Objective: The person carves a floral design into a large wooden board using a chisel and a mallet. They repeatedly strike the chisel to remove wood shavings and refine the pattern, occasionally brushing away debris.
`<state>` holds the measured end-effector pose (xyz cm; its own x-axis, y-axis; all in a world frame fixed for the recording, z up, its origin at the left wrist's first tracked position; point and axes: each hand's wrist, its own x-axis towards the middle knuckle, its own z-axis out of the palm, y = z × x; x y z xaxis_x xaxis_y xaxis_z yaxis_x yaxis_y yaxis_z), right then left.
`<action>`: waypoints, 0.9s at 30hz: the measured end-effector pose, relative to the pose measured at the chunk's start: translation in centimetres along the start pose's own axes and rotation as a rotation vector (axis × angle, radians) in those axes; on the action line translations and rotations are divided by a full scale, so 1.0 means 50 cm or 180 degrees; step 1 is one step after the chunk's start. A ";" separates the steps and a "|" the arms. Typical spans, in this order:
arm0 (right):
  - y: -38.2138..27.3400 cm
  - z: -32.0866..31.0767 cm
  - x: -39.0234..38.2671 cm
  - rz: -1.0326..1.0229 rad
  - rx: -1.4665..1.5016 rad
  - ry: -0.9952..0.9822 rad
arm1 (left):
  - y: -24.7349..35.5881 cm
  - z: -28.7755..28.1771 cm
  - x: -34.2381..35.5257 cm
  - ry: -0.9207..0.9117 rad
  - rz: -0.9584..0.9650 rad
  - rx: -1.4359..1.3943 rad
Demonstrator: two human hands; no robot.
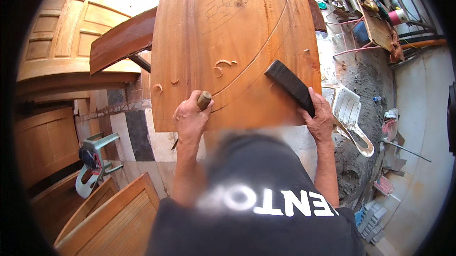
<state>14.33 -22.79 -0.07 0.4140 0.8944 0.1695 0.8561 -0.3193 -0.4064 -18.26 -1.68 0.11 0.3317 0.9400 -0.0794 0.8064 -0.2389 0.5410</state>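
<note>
A large orange-brown wooden panel (237, 37) lies in front of me, with pencilled leaf drawings, a long curved groove and several curled shavings (223, 63). My left hand (192, 115) is closed on a wooden-handled tool (204, 97) at the panel's near left; a thin dark blade sticks out below the hand, beyond the near edge. My right hand (317, 115) is closed on the lower end of a black rectangular block (287, 81), which lies slanted over the panel's right side, its upper end toward the centre.
Paneled doors (71, 28) fill the left. A green plastic stool (102, 144) and wooden boards (123, 208) are at lower left. A white plastic chair (346, 113) stands at right, by a dirty cement strip (356, 180). A cluttered rack (365, 28) is at upper right.
</note>
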 end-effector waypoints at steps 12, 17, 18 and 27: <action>0.019 -0.003 0.033 0.0034 -0.0040 0.0143 | 0.079 0.092 0.141 -0.0198 0.0811 0.0385; 0.029 -0.025 0.065 0.0058 0.0285 0.0061 | 0.067 0.080 0.082 0.0110 0.0729 0.0715; 0.029 -0.029 0.068 0.0238 0.0498 0.0078 | 0.063 0.075 0.070 0.0262 0.0779 0.0429; 0.080 -0.029 0.110 0.1302 0.4596 0.0221 | 0.077 0.025 -0.061 0.0257 -0.0359 0.0572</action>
<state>20.47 -19.61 0.52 0.5915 0.7927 -0.1473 -0.3354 0.0758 -0.9390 -15.53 -5.75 1.39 0.2001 0.9780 -0.0596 0.9127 -0.1639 0.3742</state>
